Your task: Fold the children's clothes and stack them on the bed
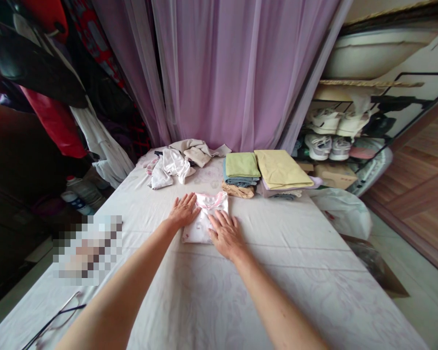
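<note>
A small white garment with pink trim point(204, 224) lies folded into a flat square on the pale bedsheet point(295, 282). On its left edge rests my left hand point(184, 210), fingers stretched out and pointing up toward the collar. My right hand point(226, 234) lies flat across the lower right part, its fingers spread over the cloth. Neither hand grips anything. Just beyond the garment stand two stacks of folded clothes: one topped by a green piece point(243, 165), the other by a yellow piece point(282, 168).
A loose heap of light clothes point(178, 163) sits at the far left of the bed. Glasses point(63, 311) and a blurred-out patch point(89, 248) are at the near left. Purple curtains point(222, 73) hang behind. A rack with shoes point(324, 146) stands right.
</note>
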Motion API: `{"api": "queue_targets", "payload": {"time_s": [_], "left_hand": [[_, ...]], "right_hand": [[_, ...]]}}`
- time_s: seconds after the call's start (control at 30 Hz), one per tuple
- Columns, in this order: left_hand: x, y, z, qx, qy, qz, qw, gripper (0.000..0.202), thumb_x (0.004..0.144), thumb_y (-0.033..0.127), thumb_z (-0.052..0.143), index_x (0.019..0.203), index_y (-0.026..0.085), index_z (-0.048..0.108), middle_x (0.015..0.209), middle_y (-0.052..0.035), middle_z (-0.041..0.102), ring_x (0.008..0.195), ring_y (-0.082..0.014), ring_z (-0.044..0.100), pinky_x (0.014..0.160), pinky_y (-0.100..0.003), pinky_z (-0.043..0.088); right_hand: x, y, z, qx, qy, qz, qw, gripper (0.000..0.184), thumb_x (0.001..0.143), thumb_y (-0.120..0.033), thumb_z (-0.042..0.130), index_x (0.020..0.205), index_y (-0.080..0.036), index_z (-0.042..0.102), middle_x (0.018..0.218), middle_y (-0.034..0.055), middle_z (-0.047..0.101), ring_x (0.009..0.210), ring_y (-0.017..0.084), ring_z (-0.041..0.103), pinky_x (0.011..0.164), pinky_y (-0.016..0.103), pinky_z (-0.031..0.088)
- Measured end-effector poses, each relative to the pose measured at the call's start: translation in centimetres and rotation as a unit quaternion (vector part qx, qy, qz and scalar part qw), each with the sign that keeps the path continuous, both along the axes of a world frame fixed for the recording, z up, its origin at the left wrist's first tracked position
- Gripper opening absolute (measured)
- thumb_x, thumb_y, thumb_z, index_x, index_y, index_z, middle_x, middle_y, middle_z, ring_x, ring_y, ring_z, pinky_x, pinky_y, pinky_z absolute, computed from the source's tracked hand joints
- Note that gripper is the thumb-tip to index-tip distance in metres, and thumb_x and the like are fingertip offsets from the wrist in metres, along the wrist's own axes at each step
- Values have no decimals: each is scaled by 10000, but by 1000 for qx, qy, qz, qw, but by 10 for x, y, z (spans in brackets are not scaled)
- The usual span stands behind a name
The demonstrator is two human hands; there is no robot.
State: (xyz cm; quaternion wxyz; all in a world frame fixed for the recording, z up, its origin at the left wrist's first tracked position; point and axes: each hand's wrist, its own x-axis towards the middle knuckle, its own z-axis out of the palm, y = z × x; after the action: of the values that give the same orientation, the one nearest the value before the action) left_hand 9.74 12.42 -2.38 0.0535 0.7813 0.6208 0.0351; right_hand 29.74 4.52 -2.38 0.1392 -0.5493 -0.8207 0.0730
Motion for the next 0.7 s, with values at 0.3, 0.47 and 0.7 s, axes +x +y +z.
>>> {"api": "queue_targets", "payload": {"time_s": [0.3,0.47,0.7], "left_hand": [[28,2,23,77,27,-55,995,518,977,324,346,1456,146,433,1565,-129,340,1462,-291,263,1183,-523,202],[63,12,23,56,17,-189,980,515,994,314,315,1502,240,353,1564,-52,364,1464,-251,262,1182,-498,215],[79,33,10,-21,10,-166,986,540,1008,395,276,1524,240,299,1579,-61,326,1472,-250,242,1184,-535,176]], "right_hand": [[16,10,-19,104,224,-73,966,412,971,-209,316,1100,-158,704,1114,122,718,1076,188,628,985,321,424],[20,13,-24,124,234,-115,957,273,874,-157,472,793,-180,731,983,96,749,922,203,656,903,309,452],[15,11,-25,141,224,-124,956,226,833,-125,517,758,-207,714,1010,70,747,980,208,639,939,340,423]]}}
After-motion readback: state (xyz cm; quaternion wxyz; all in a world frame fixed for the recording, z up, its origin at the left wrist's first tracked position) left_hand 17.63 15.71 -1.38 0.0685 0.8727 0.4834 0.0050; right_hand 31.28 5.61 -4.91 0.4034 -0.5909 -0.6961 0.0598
